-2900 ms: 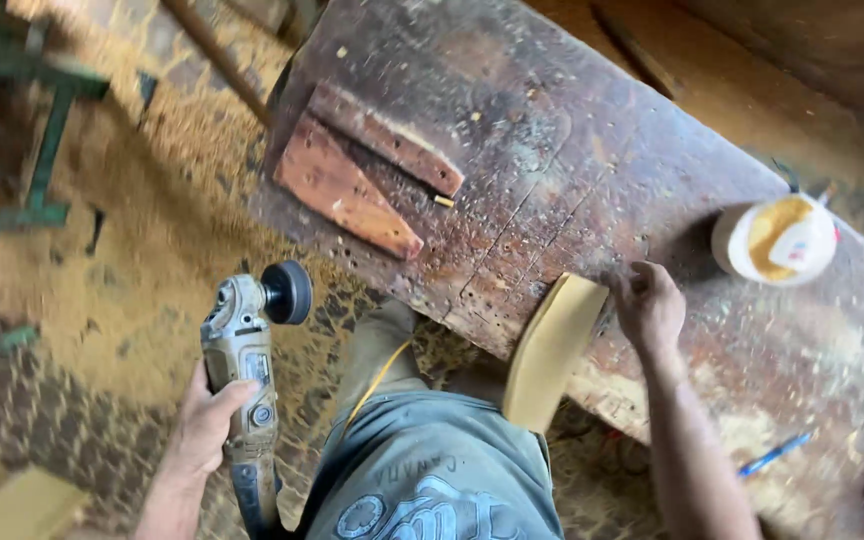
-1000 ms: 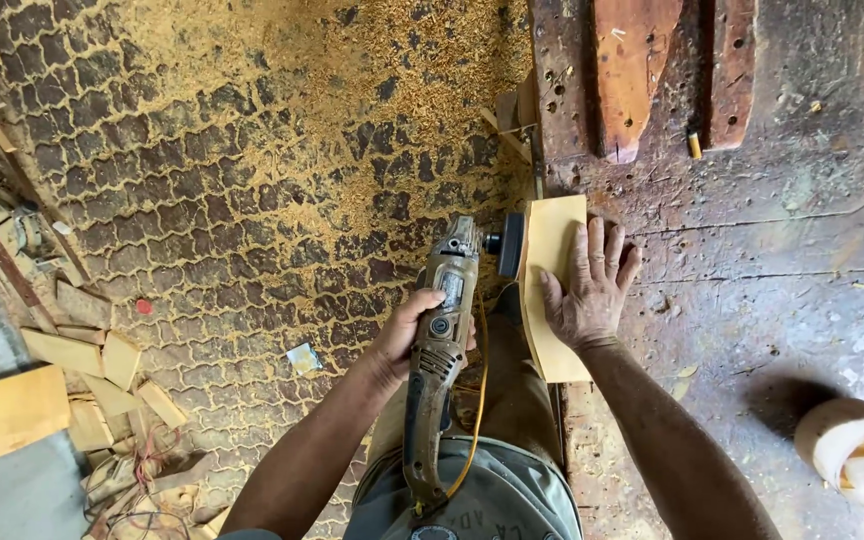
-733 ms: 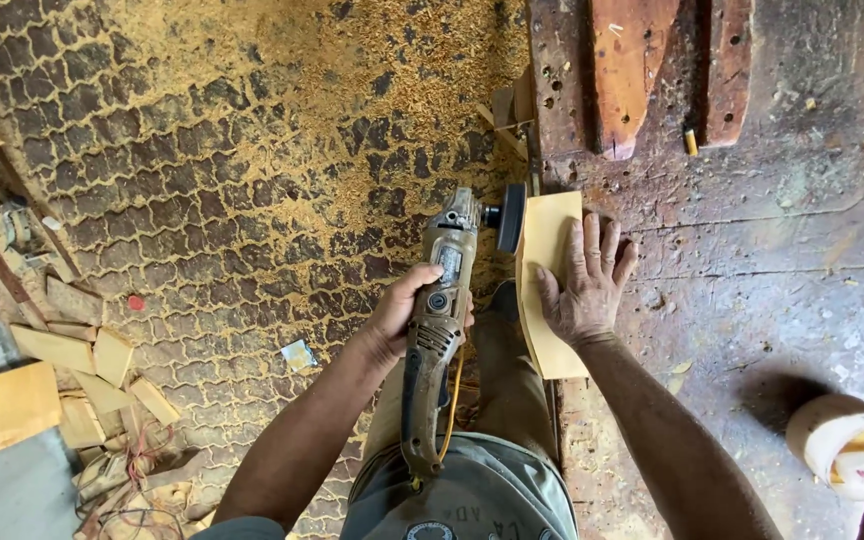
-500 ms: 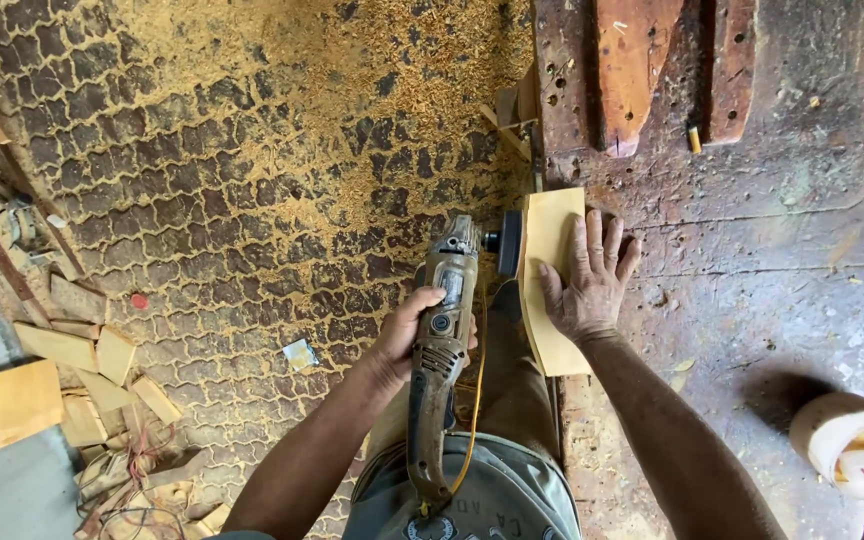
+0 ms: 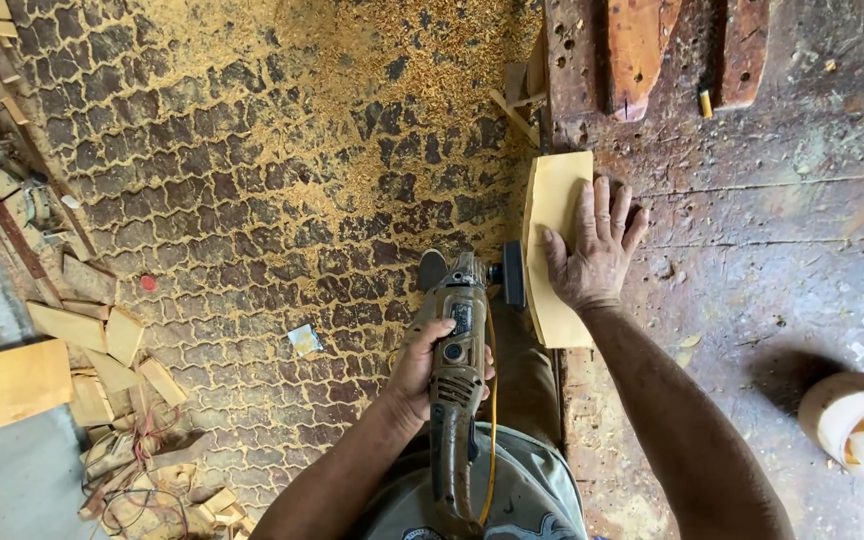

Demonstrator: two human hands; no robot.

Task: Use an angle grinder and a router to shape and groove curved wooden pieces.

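Down at the bench edge, the left hand (image 5: 420, 372) is wrapped tight around the body of a grimy grey angle grinder (image 5: 457, 360), its dark round disc (image 5: 514, 274) set against the curved edge of a pale yellow wooden board (image 5: 554, 200); the right hand (image 5: 594, 250) lies flat with fingers spread, pressing that board onto the scarred dark wooden workbench (image 5: 752, 260), grasping nothing; near the bench's right edge stands a white plastic tub (image 5: 842, 415) holding something yellowish; sawdust covers the paved floor (image 5: 252, 180).
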